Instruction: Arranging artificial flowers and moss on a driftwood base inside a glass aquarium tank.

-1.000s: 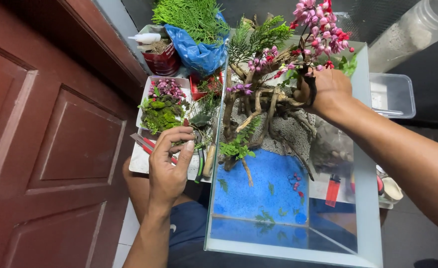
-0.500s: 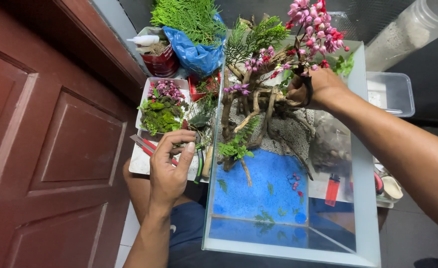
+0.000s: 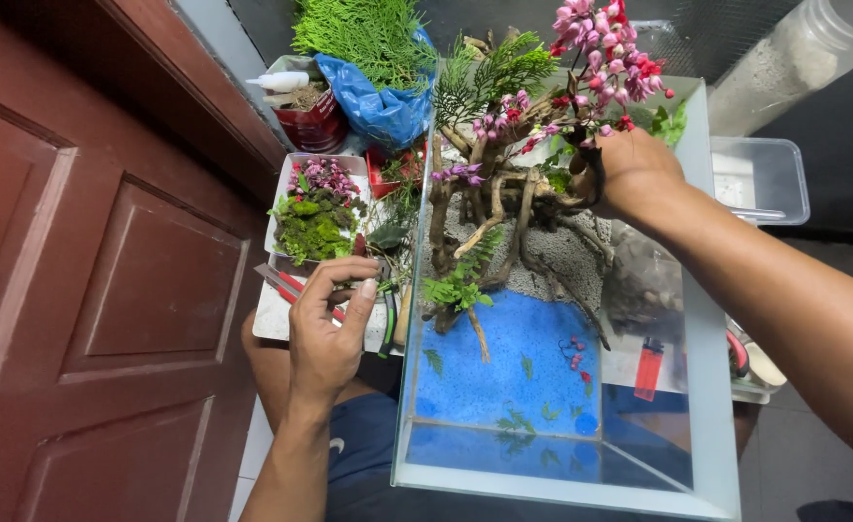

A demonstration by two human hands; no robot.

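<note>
Holding the pink flowering sprig [image 3: 608,53] against the brown driftwood branches [image 3: 504,208] in the clear glass tank [image 3: 707,387], the right hand [image 3: 630,172] keeps its grip closed on the stem, hardly moved since a second ago. The left hand [image 3: 325,324] has slid onto the green-handled tool [image 3: 388,314] on the white tray [image 3: 270,319], fingers curled over it. The tank's near half over the blue sand [image 3: 504,372] is open; the red-brown door [image 3: 88,290] crowds the left.

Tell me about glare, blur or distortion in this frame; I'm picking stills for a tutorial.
Head view: lighting is even and soft. The glass tank mirrors the blue sand on its near wall. The left hand and right hand look sharp. Wide-lens stretching shows at the edges, on the door.
</note>
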